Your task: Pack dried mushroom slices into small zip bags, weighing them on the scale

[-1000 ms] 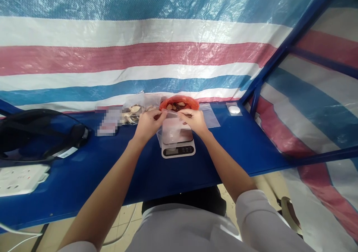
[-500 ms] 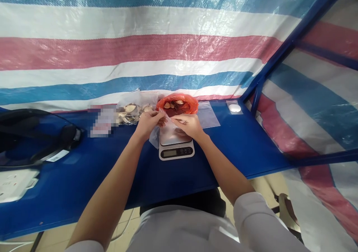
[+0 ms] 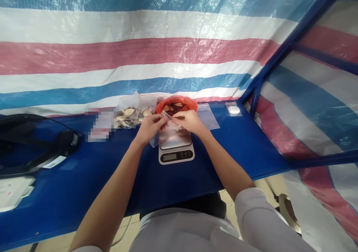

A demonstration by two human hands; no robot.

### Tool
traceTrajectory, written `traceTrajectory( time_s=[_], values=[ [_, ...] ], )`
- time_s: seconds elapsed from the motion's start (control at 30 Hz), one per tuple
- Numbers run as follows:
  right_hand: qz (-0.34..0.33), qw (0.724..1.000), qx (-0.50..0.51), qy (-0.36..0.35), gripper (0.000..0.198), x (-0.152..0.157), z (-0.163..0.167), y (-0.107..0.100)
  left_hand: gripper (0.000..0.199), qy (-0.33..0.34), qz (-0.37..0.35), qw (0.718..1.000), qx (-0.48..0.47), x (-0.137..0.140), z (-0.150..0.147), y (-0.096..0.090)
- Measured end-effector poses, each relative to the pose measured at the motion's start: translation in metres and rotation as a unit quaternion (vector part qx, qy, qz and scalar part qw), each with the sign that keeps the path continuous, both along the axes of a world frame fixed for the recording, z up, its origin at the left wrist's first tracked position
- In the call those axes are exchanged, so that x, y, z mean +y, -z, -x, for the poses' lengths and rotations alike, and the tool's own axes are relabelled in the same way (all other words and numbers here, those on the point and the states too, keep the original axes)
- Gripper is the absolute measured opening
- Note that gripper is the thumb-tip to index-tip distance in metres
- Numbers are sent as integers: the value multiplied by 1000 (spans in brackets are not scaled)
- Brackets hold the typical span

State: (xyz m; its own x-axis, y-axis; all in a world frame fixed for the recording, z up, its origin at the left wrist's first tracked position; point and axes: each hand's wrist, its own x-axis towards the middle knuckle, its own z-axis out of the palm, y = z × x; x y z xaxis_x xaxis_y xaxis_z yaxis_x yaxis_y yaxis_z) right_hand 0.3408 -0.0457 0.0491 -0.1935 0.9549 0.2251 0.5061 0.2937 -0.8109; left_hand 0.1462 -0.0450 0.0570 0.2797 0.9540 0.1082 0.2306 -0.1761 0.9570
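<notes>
One cam, head-worn, facing forward and down over the blue table point(image 3: 237, 147) at striped sheeting point(image 3: 140, 54). Fairly near but wide, so left hand point(image 3: 151, 128) and right hand point(image 3: 189, 120) look small mid-frame; fine detail's honestly hard to tell.

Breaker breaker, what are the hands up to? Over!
Left hand and right hand: both pinching clear bag. Bag over scale, contact unclear. Close behind: red bag holding brown pieces.
</notes>
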Motion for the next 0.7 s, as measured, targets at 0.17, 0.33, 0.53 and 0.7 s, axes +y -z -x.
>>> traceTrajectory(
  time_s=[0.17,0.33,0.53,0.7],
  values=[
    [32,999,41,-1,16,5,-8,-5,27,-66,-58,993,77,3,12,4],
    [81,991,108,-14,15,6,-10,-13,25,-100,-169,970,143,-1,13,7],
    [92,987,134,-17,10,6,-7,-19,64,-86,-317,926,187,-4,0,23],
    [104,978,173,-44,15,11,-10,-18,117,-28,-306,921,239,2,-6,41]
  ],
)
